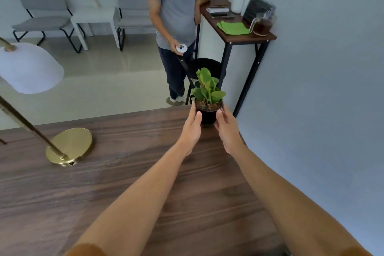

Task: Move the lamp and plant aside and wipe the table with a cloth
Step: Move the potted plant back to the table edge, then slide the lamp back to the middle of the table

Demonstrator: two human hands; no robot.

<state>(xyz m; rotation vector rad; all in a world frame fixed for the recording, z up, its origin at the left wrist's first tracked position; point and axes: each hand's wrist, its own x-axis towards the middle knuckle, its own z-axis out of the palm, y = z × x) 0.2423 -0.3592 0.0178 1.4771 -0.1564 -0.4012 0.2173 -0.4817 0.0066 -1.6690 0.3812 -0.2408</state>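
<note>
- Dark wood table beside a grey wall; the potted plant stands at its far right corner.
- Left hand and right hand cup the black pot's sides.
- Likely light, top-heavy; loose soil could spill, so grip the pot, not the leaves.
- Brass lamp stands far left.

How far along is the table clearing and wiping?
Early on. Both hands, left hand and right hand, cup the black pot of the potted plant at the wooden table's far corner. The brass lamp stands near the left edge. No wiping yet: the green cloth lies folded on the side table.
</note>
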